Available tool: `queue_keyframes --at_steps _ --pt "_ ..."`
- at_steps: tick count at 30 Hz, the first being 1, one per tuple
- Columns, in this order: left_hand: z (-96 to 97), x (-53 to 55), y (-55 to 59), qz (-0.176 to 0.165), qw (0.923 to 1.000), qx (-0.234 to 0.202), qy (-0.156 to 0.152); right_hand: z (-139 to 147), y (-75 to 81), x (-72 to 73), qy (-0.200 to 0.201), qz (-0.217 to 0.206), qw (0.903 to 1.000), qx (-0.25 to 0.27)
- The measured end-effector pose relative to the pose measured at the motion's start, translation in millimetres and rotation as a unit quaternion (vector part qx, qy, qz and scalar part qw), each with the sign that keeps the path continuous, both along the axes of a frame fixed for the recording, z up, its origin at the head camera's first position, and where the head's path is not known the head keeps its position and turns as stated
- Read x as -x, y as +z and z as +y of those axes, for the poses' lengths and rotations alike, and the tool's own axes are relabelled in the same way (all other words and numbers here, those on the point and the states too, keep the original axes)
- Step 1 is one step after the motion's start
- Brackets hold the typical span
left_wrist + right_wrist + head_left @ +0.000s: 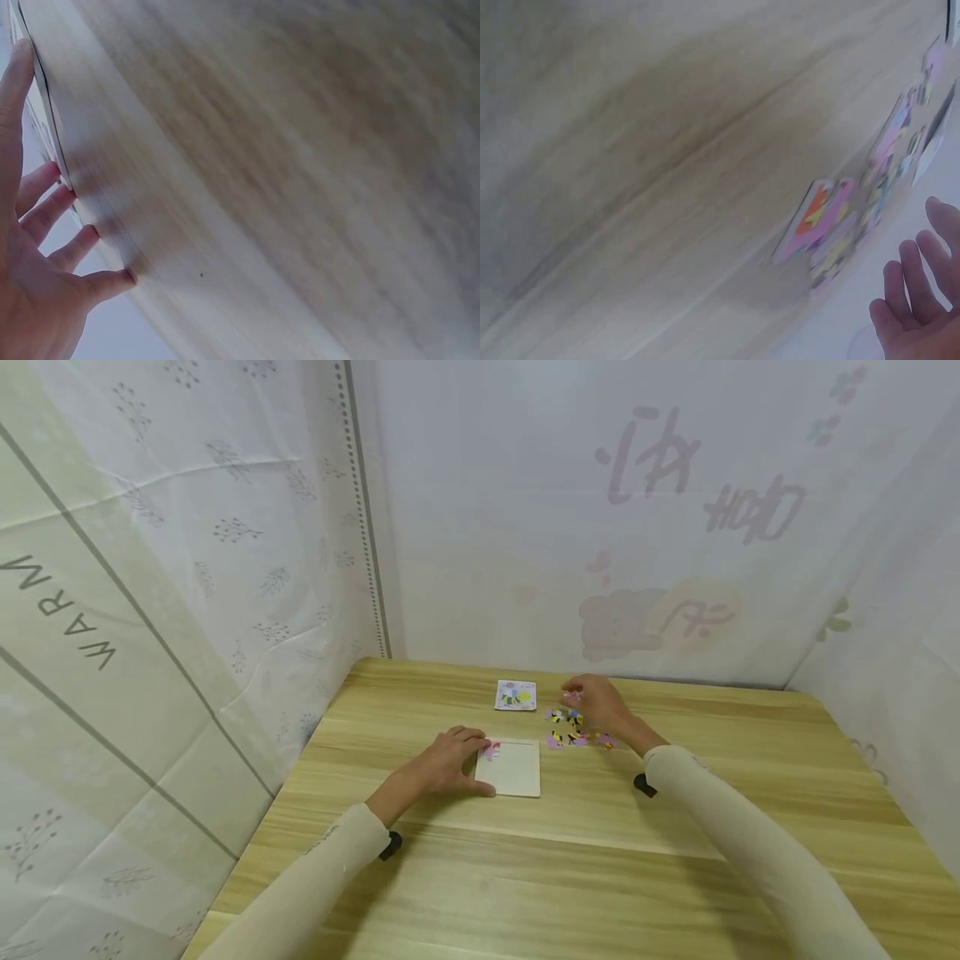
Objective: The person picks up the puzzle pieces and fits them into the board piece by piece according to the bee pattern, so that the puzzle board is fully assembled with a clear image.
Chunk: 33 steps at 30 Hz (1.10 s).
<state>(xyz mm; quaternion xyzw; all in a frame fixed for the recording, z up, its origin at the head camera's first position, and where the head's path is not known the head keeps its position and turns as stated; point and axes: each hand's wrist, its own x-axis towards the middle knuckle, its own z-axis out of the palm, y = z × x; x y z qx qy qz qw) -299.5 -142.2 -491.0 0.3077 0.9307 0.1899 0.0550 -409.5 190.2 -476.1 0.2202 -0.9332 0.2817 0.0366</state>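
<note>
My left hand [448, 762] rests at the left side of a square pale puzzle tray [519, 772], thumb and fingers spread along its edge. In the left wrist view, the fingers [46, 217] are spread near the tray's edge. A pink puzzle piece [491, 750] lies in the tray's upper left corner. My right hand [600, 703] is over loose puzzle pieces [573, 718], with a pink piece [572, 696] between thumb and fingertips; I cannot tell whether it is pinched. Spread fingers [904, 289] show in the right wrist view.
A square picture card [516, 696] with a bee lies behind the tray. An orange and pink piece [814, 217] lies at the right of the loose group. The wooden table [480, 893] meets patterned cloth walls [487, 543] at the back and sides.
</note>
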Motion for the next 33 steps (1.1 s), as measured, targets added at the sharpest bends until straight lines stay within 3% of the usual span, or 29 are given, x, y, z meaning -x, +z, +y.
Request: queue_keyframes --at_steps 5,18,25,33 --pt "-0.2 0.4 -0.8 0.007 1.0 0.003 -0.004 6.5 -2.1 6.3 -0.021 -0.029 0.9993 -0.006" --pt "-1.8 2.1 -3.2 0.005 1.0 0.002 -0.005 13.1 -13.0 19.0 -0.023 -0.027 0.9984 -0.044" --pt "-0.5 2.2 -3.3 0.01 0.9999 0.006 -0.002 13.3 -14.7 25.0 0.022 -0.041 0.9988 -0.017" --pt "-1.0 2.1 -3.9 0.007 0.9999 0.01 -0.001 13.9 -16.9 25.9 0.086 -0.004 0.9962 -0.016"
